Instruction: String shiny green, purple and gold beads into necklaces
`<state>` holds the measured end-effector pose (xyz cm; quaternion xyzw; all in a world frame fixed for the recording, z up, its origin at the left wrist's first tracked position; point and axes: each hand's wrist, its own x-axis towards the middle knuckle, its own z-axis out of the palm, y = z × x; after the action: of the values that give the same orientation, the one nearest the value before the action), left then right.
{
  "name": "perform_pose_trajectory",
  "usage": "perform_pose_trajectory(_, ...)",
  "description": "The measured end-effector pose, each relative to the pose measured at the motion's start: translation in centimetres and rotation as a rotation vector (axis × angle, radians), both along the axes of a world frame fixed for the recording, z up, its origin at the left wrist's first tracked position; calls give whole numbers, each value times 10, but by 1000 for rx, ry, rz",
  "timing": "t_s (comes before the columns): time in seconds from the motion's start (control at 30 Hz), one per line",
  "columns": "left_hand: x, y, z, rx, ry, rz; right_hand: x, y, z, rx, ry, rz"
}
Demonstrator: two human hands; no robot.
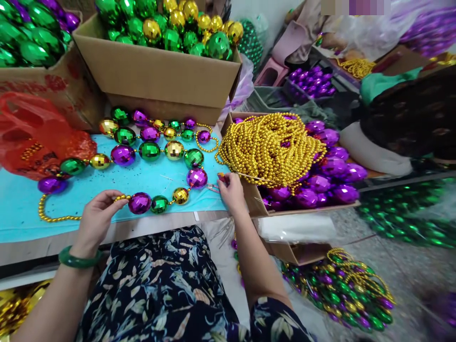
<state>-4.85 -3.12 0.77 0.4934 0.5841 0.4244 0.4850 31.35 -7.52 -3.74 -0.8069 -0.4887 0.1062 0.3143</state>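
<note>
My left hand (100, 214), with a green bangle at the wrist, pinches a stretch of small gold beads on a bead necklace (139, 203). Large faceted purple, green and gold beads run along this strand, which loops across the blue cloth (149, 183). Close to a purple bead (197, 178) at the right bend of the loop is my right hand (231, 192), its fingers closed. Something thin and shiny shows at those fingertips, with a bit of orange, too small to make out. Behind the loop lie more strung beads (149, 134).
A carton (156, 66) of green and gold beads stands at the back, beside another box (53, 90) of green ones. A red plastic bag (39, 137) sits left. On the right, gold bead chains (274, 147) lie over purple beads in a box. Finished-looking strands (342, 294) pile lower right.
</note>
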Motion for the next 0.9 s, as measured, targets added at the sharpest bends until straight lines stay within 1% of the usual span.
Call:
perform_pose_trajectory(0.07,-1,0,0,3,11,-8,-8,-4,6,244,342,37)
perform_pose_trajectory(0.1,-1,0,1,5,11,-9,-14,-6,10,324,496,76)
perform_pose_trajectory(0.17,0,1,1,7,18,-13,-27,-10,23,405,716,186)
perform_pose_trajectory(0.2,0,1,2,9,25,-18,-33,-12,30,421,775,242)
perform_pose_trajectory(0.27,1,0,1,18,39,-26,-44,-14,44,435,814,340)
perform_pose_trajectory(0.33,0,0,0,26,46,-30,-51,-15,53,453,805,419)
perform_pose_trajectory(0.47,0,-1,-2,17,29,-30,-60,-13,59,464,822,495)
perform_pose_trajectory(0.57,3,-3,1,17,-14,-29,-69,-8,59,442,939,530)
perform_pose_trajectory(0.67,9,-5,8,32,-92,-61,-82,1,62,321,1025,595)
perform_pose_trajectory(0.77,12,-7,12,34,-190,-114,-97,19,69,164,998,711)
perform_pose_trajectory(0.9,10,-7,11,10,-264,-168,-120,50,77,-11,940,889)
